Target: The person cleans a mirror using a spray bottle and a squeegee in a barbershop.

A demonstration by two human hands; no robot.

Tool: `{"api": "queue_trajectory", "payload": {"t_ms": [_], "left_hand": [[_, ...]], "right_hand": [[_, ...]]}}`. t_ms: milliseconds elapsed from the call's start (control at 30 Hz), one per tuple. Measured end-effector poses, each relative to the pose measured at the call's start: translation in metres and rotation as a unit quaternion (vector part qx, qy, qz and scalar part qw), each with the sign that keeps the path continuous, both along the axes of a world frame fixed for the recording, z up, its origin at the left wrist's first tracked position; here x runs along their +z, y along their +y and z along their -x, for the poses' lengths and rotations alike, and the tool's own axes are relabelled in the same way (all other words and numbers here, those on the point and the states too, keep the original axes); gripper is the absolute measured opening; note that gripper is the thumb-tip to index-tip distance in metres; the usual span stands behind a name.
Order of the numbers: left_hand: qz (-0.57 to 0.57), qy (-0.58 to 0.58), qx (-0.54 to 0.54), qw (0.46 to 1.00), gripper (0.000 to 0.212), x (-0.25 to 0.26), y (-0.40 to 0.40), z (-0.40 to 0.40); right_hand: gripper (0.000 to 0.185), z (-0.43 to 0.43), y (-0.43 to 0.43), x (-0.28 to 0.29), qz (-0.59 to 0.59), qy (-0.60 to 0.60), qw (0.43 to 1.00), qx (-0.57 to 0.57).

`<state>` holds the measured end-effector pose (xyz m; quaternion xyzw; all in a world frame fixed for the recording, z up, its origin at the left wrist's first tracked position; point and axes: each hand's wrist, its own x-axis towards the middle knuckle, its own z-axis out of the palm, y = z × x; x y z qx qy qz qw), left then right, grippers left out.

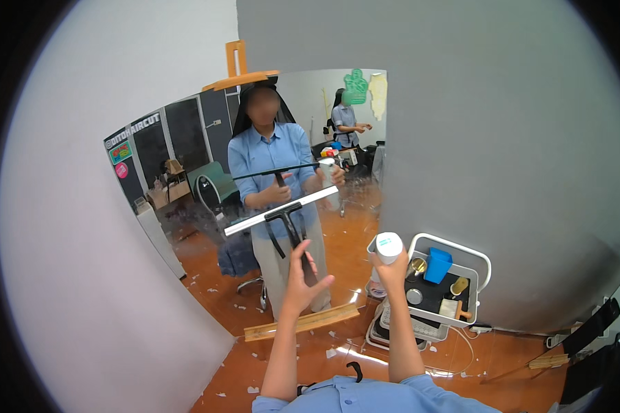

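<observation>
My left hand (310, 286) grips the dark handle of a window squeegee (289, 219), its pale blade tilted up to the right. The squeegee is before a large mirror (354, 232); whether the blade touches the glass I cannot tell. My right hand (394, 271) is closed around a white bottle with a white top (389, 247), held upright to the right of the mirror. In the glass I see my own reflection with both items. Hazy smears mark the mirror's middle band.
The mirror rests on a wooden easel (302, 321) in a wall corner. At right stands a white trolley (478, 279) with a blue cup (438, 265), a metal tin (417, 268) and a brush (452, 308). Paper scraps litter the glossy floor (289, 361). Another person appears in reflection.
</observation>
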<state>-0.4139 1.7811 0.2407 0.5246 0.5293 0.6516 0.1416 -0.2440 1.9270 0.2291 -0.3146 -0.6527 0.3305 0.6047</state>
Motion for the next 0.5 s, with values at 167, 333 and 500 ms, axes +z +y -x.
{"api": "queue_trajectory", "payload": {"t_ms": [167,333,500], "left_hand": [[0.183,0.137,-0.027,0.973,0.092,0.011,0.038,-0.066],[0.121,0.066,-0.041,0.990,0.087,-0.021,0.066,-0.093],[0.163,0.160,0.049,0.972,0.084,-0.019,0.068,-0.097]], "right_hand": [[0.043,-0.022,-0.010,0.025,0.079,-0.020,0.980,0.180],[0.061,-0.035,-0.015,0.039,0.047,-0.113,0.960,0.250],[0.080,-0.044,0.003,0.009,0.107,0.059,0.895,0.430]]}}
